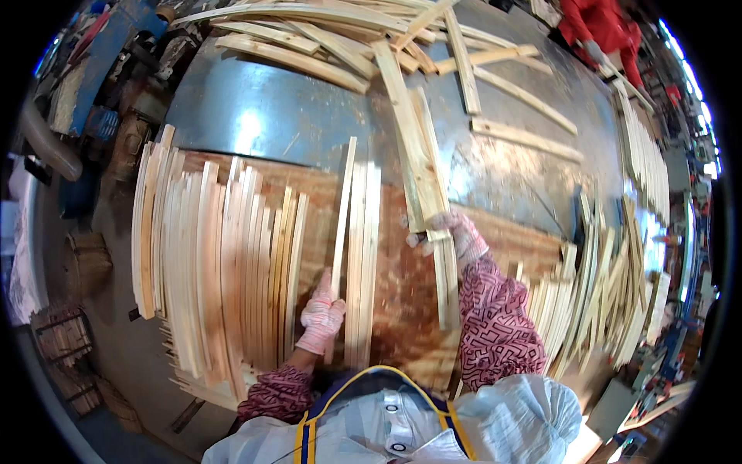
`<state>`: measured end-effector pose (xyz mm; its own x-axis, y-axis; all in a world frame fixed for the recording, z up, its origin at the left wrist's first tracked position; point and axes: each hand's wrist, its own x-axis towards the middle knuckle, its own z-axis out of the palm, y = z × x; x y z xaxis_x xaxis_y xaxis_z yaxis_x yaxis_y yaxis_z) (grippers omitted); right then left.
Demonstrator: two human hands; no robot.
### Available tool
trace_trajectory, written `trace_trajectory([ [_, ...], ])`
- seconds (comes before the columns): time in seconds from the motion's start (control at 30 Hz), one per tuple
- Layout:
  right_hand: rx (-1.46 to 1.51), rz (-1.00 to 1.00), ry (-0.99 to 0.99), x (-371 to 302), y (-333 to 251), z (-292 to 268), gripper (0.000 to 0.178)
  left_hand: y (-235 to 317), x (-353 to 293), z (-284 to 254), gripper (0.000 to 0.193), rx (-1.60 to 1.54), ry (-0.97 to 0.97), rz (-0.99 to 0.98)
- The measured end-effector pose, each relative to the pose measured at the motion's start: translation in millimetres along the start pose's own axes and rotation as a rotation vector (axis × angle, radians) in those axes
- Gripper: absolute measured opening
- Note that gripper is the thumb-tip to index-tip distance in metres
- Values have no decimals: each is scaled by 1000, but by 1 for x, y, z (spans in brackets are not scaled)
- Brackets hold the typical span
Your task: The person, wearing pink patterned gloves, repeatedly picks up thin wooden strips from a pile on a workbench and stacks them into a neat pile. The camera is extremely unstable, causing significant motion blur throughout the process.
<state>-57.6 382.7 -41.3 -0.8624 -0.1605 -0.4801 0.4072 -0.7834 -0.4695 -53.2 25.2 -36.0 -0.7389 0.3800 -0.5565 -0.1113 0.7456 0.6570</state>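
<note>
My left hand (321, 317), in a pale pinkish glove, is closed round the lower part of a narrow wooden strip (345, 209), which points away from me and leans slightly right. Just right of it lie a few pale strips (362, 263) side by side. My right hand (464, 234), gloved too, grips the near end of a wider wooden board (410, 147); fingertips show at the board's left edge. A second strip (447, 286) runs under that hand toward me. Left of my left hand stands a dense row of strips (232, 263).
Loose strips (340, 39) lie in a crossed heap at the far side of the metal tabletop (232, 108). More strips (603, 286) are stacked at right. A person in red (599, 31) works at the far right, one gloved hand on wood. Machinery (116, 100) stands at the left.
</note>
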Motion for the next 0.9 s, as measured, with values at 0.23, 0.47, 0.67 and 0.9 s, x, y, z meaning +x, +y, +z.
trace_trajectory([
  [0.23, 436, 46, 108, -173, 152, 23, 61, -12, -59, 48, 74, 390, 350, 410],
  [0.47, 138, 83, 311, -233, 218, 60, 61, 41, -28, 124, 58, -796, -389, 3],
  [0.67, -983, 229, 480, -254, 218, 39, 55, 78, -74, 120, 93, -389, -331, -106],
  [0.9, -34, -101, 401, -253, 212, 71, 66, 26, -10, 124, 66, -685, -357, 328],
])
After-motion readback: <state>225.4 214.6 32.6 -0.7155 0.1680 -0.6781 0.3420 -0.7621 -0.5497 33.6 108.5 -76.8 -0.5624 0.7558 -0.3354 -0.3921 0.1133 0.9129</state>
